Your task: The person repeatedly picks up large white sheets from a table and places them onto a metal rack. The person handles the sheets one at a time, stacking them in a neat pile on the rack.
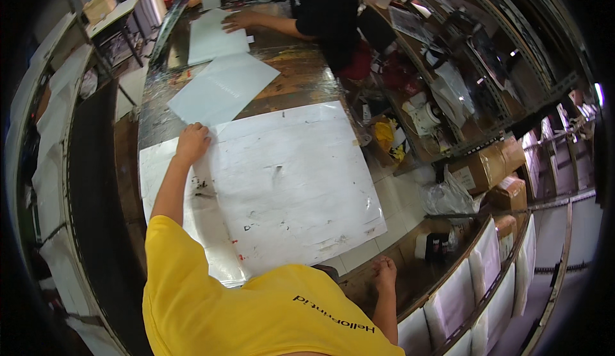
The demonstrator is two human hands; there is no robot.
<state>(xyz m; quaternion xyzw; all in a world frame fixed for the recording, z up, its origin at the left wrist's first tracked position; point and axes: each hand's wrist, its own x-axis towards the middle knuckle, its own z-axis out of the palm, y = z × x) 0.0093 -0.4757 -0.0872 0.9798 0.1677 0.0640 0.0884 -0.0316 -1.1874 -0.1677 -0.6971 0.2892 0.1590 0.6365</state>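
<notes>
My left hand (193, 143) is at the near corner of a pale translucent sheet (224, 87), its fingers closed on that corner. The sheet lies at an angle on the worn table. Under my left wrist is the far left edge of a large white board or sheet (295, 176), marked with dark scuffs and small red spots. A shiny strip (214, 234) runs along its left side. My right hand (384, 273) hangs apart from the table, beside a wooden shelf; its fingers are curled in, and nothing shows in them.
Across the table (301, 80), a co-worker's hand (240, 21) rests on another pale sheet (208, 42). Crowded metal shelving (435, 67) stands on the right, with cardboard boxes (490, 164) below. A low wooden shelf (410, 260) is beside my right hand. Racks (96, 183) line the left.
</notes>
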